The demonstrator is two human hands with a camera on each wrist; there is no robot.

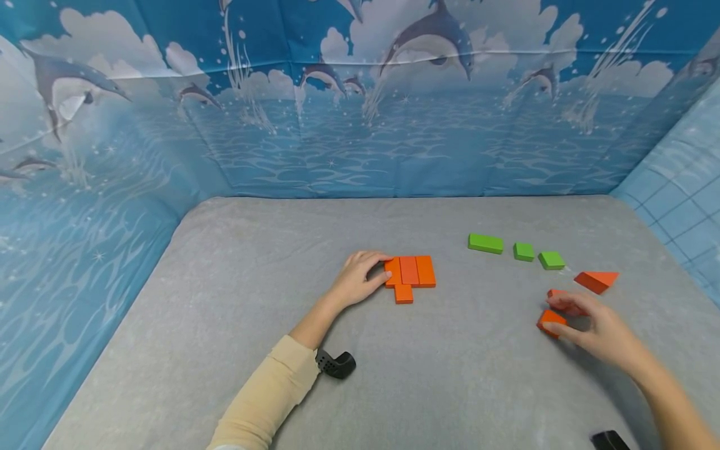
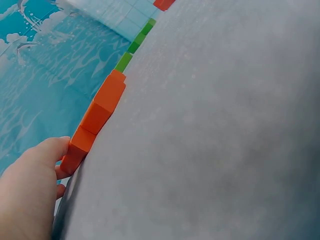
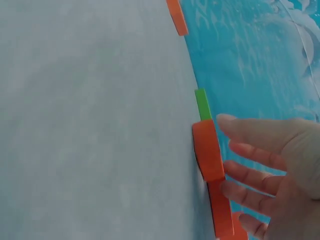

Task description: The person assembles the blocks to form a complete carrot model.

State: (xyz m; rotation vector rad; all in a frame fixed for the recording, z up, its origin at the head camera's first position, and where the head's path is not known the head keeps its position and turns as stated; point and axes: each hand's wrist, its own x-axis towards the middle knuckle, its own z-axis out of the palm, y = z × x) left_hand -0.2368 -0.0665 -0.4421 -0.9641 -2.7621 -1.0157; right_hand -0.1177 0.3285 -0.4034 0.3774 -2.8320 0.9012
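Several flat orange blocks [image 1: 409, 270] lie side by side, edges touching, with a small orange block [image 1: 404, 294] against their near side. At the left end of this group my left hand [image 1: 355, 278] touches the leftmost block [image 2: 79, 145] with thumb and fingers, a gap showing between them. Over at the right, my right hand [image 1: 597, 328] is spread around an orange block [image 1: 551, 320]. Its thumb overlaps that block in the head view; the right wrist view shows fingers loosely extended beside the block [image 3: 207, 150]. Another orange block [image 1: 555, 292] is partly hidden behind the fingers.
Beyond the right hand lies an orange triangular block [image 1: 597, 281]. A long green block [image 1: 485, 243] and two small green blocks [image 1: 524, 252] form a row farther back. Everything lies on a grey cloth surface [image 1: 439, 375], bordered behind by a blue dolphin-print curtain [image 1: 360, 150].
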